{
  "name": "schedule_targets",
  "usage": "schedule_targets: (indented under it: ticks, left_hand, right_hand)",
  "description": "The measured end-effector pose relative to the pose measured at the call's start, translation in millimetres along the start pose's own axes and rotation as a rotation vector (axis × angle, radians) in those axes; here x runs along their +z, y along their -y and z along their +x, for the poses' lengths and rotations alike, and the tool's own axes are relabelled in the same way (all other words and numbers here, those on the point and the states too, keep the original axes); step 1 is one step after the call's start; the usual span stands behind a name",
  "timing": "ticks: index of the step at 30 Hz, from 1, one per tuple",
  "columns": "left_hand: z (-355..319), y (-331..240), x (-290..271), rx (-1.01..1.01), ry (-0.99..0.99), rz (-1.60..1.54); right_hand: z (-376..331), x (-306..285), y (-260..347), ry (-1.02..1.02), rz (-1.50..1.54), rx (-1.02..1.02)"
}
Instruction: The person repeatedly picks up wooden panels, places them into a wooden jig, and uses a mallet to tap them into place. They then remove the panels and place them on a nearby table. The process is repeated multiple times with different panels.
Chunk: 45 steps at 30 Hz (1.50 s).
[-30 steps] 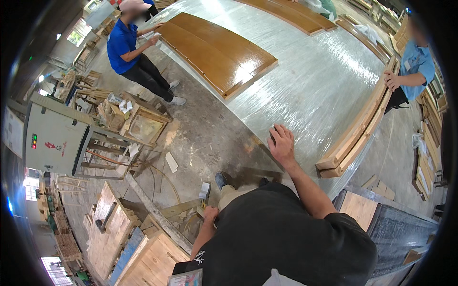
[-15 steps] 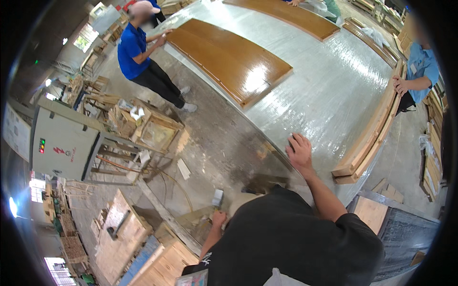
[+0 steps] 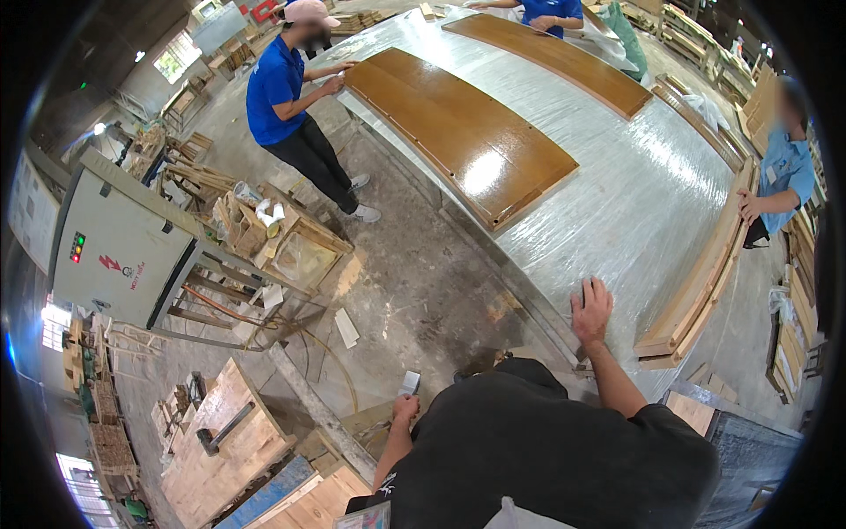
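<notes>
My left hand (image 3: 406,407) is closed round a small tool with a pale, flat rectangular head (image 3: 410,383), held low beside the table; its exact kind is unclear. My right hand (image 3: 592,313) rests on the film-covered tabletop (image 3: 608,220) near its edge, fingers stretched out. A small dark spot shows by its thumb and index finger, too small to name. Beyond it lies a glossy brown wooden panel (image 3: 463,132), its far left end touched by a person in a blue shirt (image 3: 278,93). Right of my hand, long curved timber pieces (image 3: 705,291) lie along the table.
A second brown panel (image 3: 555,57) lies farther back, with another blue-shirted person behind it. At the right a person in light blue (image 3: 784,172) holds the timber. To my left stand a grey electrical cabinet (image 3: 123,247), a scrap-wood crate (image 3: 308,256) and a board with a hammer (image 3: 225,428).
The view has shifted, so the table and panels sit lower and farther right. My right hand stays on the tabletop; the tool remains in my left hand, its head turned slightly.
</notes>
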<state>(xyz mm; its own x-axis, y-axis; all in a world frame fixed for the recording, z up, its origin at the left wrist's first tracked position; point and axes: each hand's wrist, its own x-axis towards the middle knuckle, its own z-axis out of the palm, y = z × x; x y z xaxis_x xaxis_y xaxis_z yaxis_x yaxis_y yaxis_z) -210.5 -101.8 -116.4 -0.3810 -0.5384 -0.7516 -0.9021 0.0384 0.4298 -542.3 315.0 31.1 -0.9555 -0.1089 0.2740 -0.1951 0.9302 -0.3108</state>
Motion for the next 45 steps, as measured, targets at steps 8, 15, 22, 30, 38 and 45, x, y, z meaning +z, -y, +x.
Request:
schedule_targets:
  ticks: [8,15,22,30,38,45]
  left_hand:
    - [-8,5,-13,0.0,0.013,-0.122]
    - [-7,18,-11,-0.082,0.123,-0.347]
    - [17,-59,-37,0.057,0.078,-0.063]
    - [56,-100,-57,0.099,0.05,-0.297]
    - [34,-112,-62,-0.008,0.019,-0.402]
    - [9,-293,21,0.503,0.424,-0.174]
  right_hand:
    - [3,1,4,-0.063,-0.029,-0.046]
    - [15,6,0,-0.108,0.003,-0.023]
    - [116,40,9,-0.29,0.653,0.354]
    - [287,108,49,-0.039,0.656,0.563]
    - [331,94,9,0.241,0.685,0.623]
    - [230,52,25,0.135,0.438,0.34]
